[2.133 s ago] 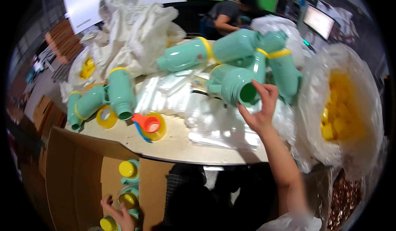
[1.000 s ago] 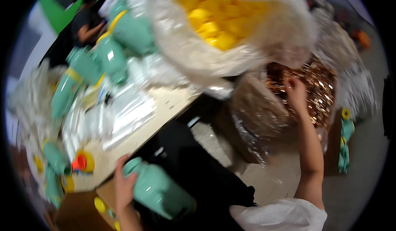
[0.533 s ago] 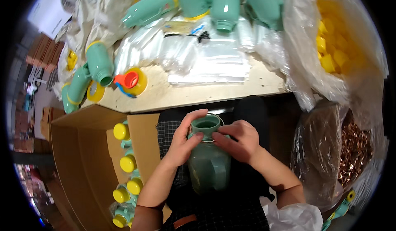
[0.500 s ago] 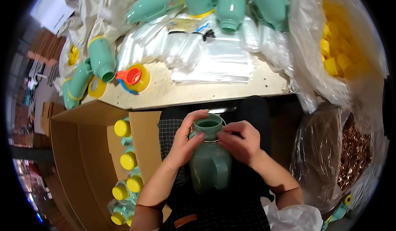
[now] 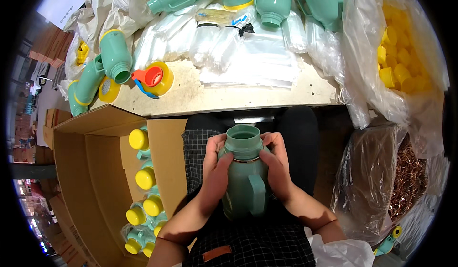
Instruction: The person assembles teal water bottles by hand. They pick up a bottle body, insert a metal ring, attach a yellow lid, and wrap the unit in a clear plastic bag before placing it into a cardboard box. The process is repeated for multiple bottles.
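Observation:
A green thermos jug (image 5: 245, 183) stands upright between my knees, its mouth uncapped and its handle toward me. My left hand (image 5: 215, 164) is closed round the left side of its neck, thumb pressed near a thin shiny ring (image 5: 246, 160) below the collar. On the opposite side my right hand (image 5: 276, 164) grips the neck, its thumb also by the ring. The far fingers of both hands are partly hidden behind the jug.
A cardboard box (image 5: 76, 171) at left holds several yellow-capped jugs (image 5: 145, 177). Across the bench (image 5: 191, 95) lie green jug bodies (image 5: 116, 59), plastic bags (image 5: 253, 66), and tape rolls with a red piece (image 5: 151, 76). Yellow caps (image 5: 403, 71) fill a bag at right, above copper-coloured rings (image 5: 405, 181).
My right hand has gone from pinching at the ring to wrapping round the jug's right side. The ring now sits closer against the neck, with no loop sticking out.

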{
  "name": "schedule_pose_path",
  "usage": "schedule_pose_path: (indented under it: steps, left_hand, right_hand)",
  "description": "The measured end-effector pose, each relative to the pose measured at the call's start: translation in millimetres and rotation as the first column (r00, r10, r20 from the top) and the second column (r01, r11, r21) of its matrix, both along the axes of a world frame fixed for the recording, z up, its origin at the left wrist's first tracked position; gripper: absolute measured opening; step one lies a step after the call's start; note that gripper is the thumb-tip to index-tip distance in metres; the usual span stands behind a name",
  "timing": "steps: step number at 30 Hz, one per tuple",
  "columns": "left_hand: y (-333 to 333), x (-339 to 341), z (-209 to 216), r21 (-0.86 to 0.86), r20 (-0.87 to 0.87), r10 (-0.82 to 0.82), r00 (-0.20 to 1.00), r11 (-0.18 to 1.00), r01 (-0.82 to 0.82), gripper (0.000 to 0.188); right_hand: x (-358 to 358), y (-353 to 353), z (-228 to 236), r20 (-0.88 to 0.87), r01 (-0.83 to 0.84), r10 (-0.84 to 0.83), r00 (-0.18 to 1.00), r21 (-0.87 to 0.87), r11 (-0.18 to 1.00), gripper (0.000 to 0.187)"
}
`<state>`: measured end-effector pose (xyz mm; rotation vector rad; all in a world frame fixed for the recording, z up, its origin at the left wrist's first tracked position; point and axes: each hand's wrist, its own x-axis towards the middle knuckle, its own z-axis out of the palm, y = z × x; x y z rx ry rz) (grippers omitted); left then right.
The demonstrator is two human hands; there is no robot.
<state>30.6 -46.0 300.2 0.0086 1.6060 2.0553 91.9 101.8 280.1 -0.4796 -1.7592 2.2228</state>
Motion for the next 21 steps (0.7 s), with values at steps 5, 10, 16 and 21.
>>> schedule_pose_path:
  steps: [5, 10, 16, 21]
  left_hand:
    - [-0.2, -9.0, 2.6, 0.065, 0.066, -0.05, 0.997, 0.997, 0.046, 0.043]
    - [-1.8, -15.1, 2.0, 0.091, 0.219, -0.137, 0.966, 0.989, 0.119, 0.045]
    - [-7.9, -31.9, -2.9, 0.165, 0.28, -0.366, 0.887, 0.929, 0.331, 0.042]
    - [-3.0, -33.9, 1.8, 0.186, 0.301, -0.403, 0.864, 0.914, 0.361, 0.032]
  right_hand:
    - [-10.0, 12.1, 3.8, 0.148, -0.031, 0.091, 0.985, -0.367, 0.93, 0.019]
    - [-12.6, 32.8, -14.4, 0.149, -0.151, 0.258, 0.955, -0.502, 0.851, 0.021]
    - [-27.5, 33.0, -7.5, 0.012, -0.306, 0.452, 0.892, -0.719, 0.624, 0.018]
    - [-23.8, 32.4, -18.7, -0.076, -0.424, 0.502, 0.861, -0.652, 0.628, 0.016]
